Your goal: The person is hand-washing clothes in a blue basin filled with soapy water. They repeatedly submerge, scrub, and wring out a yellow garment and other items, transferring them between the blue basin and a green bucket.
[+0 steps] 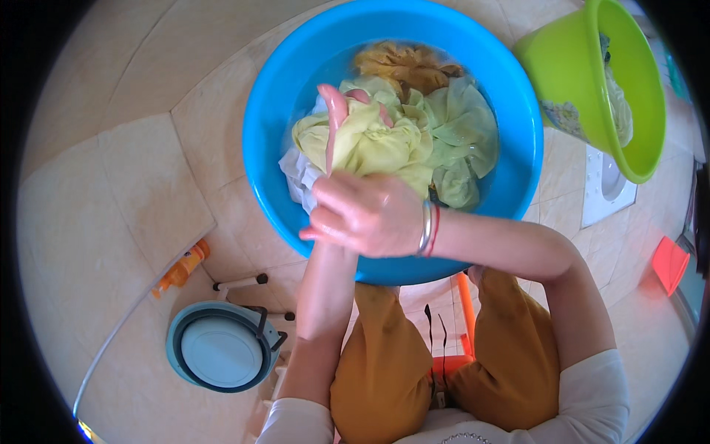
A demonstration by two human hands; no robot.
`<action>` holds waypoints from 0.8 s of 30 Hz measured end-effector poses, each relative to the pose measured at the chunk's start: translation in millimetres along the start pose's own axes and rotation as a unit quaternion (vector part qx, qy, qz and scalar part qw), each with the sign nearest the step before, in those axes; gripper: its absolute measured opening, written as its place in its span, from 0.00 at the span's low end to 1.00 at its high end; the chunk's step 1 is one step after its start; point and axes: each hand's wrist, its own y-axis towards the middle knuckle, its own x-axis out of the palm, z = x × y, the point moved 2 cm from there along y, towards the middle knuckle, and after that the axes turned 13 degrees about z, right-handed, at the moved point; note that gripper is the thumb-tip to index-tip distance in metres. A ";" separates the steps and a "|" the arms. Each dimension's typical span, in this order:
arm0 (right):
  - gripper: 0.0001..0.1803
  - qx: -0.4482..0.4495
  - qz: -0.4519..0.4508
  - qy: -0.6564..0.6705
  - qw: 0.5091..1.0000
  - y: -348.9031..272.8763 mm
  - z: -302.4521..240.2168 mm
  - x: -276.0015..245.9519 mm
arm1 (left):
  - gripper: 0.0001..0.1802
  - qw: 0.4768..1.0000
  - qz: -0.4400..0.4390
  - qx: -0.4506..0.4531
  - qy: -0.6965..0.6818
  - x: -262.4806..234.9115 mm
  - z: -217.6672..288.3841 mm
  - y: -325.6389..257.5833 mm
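Observation:
A big blue basin (270, 126) sits on the tiled floor in front of my knees, holding water and wet clothes. My left hand (340, 122) reaches into it from below, fingers wrapped around a bunched pale yellow-green cloth (377, 144). My right hand (362, 214), with bangles and a red thread at the wrist, is closed over the near end of the same cloth and crosses above my left forearm. A mustard-brown garment (407, 65) lies at the basin's far side. A white cloth (297, 172) shows at the left.
A lime green bucket (584, 81) with cloth inside stands at the upper right. An orange bottle (181, 268) lies on the floor at the left, beside a grey-blue lidded pail (222, 348). A red object (669, 263) is at the far right. An orange stool leg (467, 311) shows between my knees.

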 end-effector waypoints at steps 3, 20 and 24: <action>0.11 0.066 0.130 0.006 0.989 0.7 37.7 8.2 | 0.17 0.989 0.019 0.146 0.012 -9.2 -15.2 -6.6; 0.09 0.087 0.053 -0.046 0.994 -25.2 47.9 32.3 | 0.18 0.942 0.195 0.194 0.191 -76.6 -31.1 -28.3; 0.08 0.221 0.007 -0.128 0.967 -51.5 124.1 18.9 | 0.19 0.914 0.379 0.131 0.071 3.1 -62.1 -26.8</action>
